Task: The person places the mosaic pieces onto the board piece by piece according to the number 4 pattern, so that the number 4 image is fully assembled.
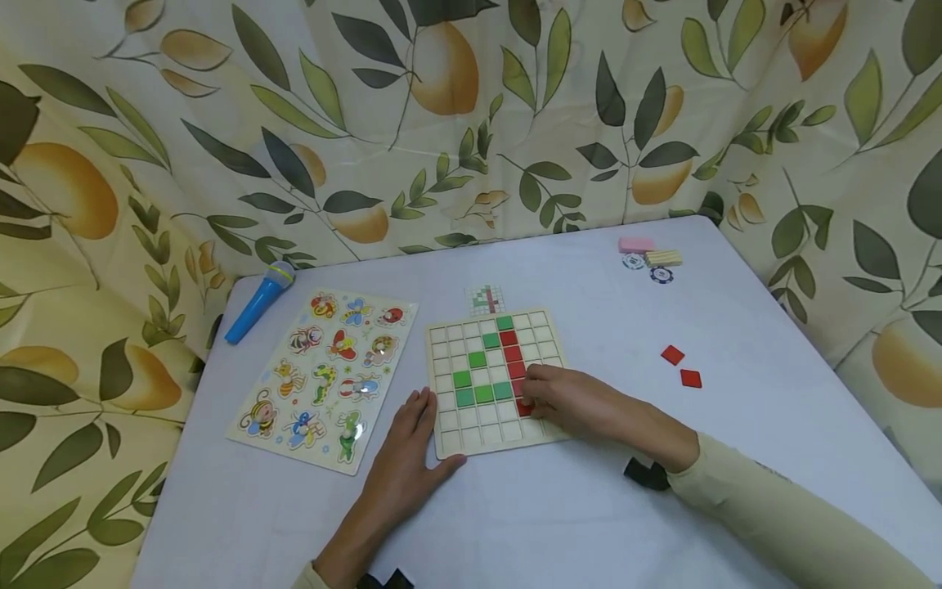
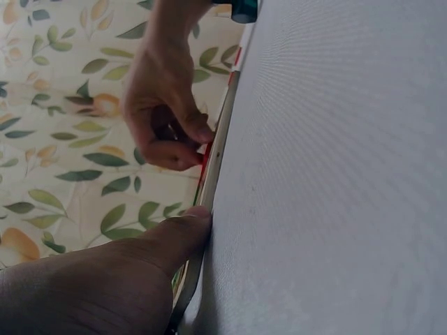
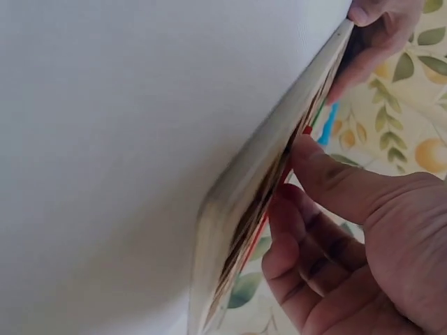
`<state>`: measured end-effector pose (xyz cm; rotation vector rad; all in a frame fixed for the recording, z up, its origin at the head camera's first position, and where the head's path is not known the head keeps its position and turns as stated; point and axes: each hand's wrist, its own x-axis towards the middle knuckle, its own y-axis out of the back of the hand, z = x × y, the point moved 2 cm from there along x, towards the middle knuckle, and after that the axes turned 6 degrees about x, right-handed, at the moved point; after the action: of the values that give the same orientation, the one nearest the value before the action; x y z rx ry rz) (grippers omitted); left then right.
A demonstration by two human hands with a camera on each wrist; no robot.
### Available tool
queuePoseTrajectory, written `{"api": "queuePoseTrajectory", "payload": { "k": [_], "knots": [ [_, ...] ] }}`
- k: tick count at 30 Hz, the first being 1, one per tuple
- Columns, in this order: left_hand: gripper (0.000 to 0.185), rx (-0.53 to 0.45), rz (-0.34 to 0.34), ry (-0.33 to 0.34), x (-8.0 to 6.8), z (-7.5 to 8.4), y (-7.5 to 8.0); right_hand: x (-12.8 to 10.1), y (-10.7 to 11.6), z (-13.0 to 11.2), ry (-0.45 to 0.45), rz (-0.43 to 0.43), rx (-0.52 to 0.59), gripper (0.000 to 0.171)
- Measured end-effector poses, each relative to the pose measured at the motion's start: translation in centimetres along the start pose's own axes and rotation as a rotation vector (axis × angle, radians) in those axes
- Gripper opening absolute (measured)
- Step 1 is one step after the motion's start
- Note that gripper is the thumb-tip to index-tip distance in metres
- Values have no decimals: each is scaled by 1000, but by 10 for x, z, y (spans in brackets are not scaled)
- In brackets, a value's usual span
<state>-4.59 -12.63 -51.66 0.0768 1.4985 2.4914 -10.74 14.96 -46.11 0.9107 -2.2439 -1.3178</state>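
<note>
Right hand (image 1: 570,402) is pinching a red tile (image 1: 525,407) over the grid board (image 1: 497,381) at frame centre, in line with the red column's lower end. Left hand (image 1: 405,458), fingers flat, is bracing the board's lower-left edge. Spare red tiles (image 1: 681,366) are lying well right.

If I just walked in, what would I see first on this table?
Probably the wooden grid board in the middle of the table, with green and red tiles in it. The right hand pinches a red tile at the board's right side, while the left hand rests flat against its left edge. To the left lies a bright insect puzzle board.
</note>
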Motion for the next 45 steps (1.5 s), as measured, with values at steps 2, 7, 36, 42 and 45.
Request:
{"api": "queuePoseTrajectory", "payload": {
  "k": [2, 7, 36, 42, 45],
  "knots": [
    [106, 1, 2, 0, 0, -1, 0, 4, 0, -1, -13, -5, 2, 17],
    [106, 6, 3, -3, 1, -1, 0, 8, 1, 0, -22, -31, 14, 21],
    [105, 2, 7, 28, -2, -5, 1, -172, 49, 137, -884, 489, 336, 45],
    [106, -1, 4, 18, 1, -5, -3, -187, 39, 147, -852, 368, 290, 57],
    [106, -10, -5, 11, 2, -5, -4, -189, 35, 149, -799, 341, 245, 57]
  ]
}}
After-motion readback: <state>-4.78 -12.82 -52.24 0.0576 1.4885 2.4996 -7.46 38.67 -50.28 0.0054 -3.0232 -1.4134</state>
